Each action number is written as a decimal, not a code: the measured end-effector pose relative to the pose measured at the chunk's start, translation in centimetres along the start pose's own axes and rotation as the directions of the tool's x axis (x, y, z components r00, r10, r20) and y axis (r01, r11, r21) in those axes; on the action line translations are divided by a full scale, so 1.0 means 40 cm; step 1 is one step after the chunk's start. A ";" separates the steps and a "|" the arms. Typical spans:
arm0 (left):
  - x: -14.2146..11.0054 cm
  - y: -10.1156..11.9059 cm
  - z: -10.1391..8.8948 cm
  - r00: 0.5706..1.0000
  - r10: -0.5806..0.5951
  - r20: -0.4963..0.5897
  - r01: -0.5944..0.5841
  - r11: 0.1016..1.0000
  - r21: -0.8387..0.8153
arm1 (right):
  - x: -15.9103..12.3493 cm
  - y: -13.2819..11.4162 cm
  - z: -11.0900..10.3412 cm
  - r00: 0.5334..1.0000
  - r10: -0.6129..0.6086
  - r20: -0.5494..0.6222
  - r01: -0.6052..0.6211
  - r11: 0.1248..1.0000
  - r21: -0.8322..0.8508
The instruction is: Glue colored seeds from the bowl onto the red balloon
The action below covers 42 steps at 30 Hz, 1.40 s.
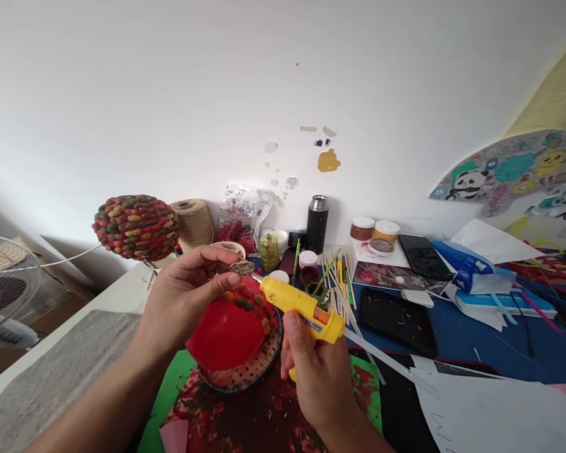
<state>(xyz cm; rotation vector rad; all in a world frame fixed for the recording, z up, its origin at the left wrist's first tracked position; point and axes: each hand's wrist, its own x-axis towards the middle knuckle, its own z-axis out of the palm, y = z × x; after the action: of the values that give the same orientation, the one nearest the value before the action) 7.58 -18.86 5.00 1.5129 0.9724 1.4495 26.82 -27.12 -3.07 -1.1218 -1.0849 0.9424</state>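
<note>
My left hand (pixel 188 292) pinches a small brownish oval piece (pixel 242 268), perhaps a shell or nut half, between thumb and fingertips. A yellow hot glue gun (pixel 302 305) is gripped in my right hand (pixel 316 371), its metal tip at the edge of that piece. A clear glue stick (pixel 387 358) trails from the gun's rear. Below both hands, a red balloon (pixel 226 333) rests in a woven basket (pixel 259 365). Brown, green and red oval pieces (pixel 249 302) stick to the balloon's upper right side.
At the left, a ball covered in coloured pieces (pixel 136 228) stands beside a twine spool (pixel 192 224) and a fan (pixel 9 289). Paint jars (pixel 308 259), a black flask (pixel 317 224), wooden sticks (pixel 342 283), a phone (pixel 424 257) and a black tray (pixel 399 321) lie behind and right.
</note>
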 end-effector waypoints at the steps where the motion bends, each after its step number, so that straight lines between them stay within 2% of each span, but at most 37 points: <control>1: -0.001 0.000 -0.001 1.000 -0.003 -0.002 0.003 1.000 0.001 | 0.001 0.003 0.000 1.000 -0.004 0.005 0.004 1.000 -0.005; 6: -0.002 0.001 0.000 1.000 -0.004 0.000 0.004 1.000 0.011 | 0.001 0.012 0.003 1.000 0.008 -0.031 -0.008 1.000 0.015; 16: 0.003 -0.001 0.000 1.000 0.009 -0.014 -0.008 0.999 0.041 | 0.012 -0.011 0.001 1.000 0.008 -0.007 -0.008 0.999 0.038; 23: 0.004 0.001 0.003 1.000 -0.002 -0.022 0.003 1.000 0.028 | 0.017 -0.026 0.000 0.999 -0.035 -0.021 0.036 0.998 0.052; 32: 0.005 -0.007 -0.001 1.000 -0.021 -0.002 0.021 1.000 -0.021 | 0.007 0.009 0.002 0.999 0.008 -0.031 -0.006 0.998 0.067; 42: 0.005 -0.009 -0.006 0.999 -0.048 -0.004 0.048 0.998 -0.033 | 0.010 0.007 0.002 0.999 0.025 -0.025 -0.023 0.995 0.096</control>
<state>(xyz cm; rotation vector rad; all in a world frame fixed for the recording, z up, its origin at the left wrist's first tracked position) 7.36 -18.52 4.74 1.4535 0.9762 1.4290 26.80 -26.67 -3.25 -1.0678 -0.9966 0.9861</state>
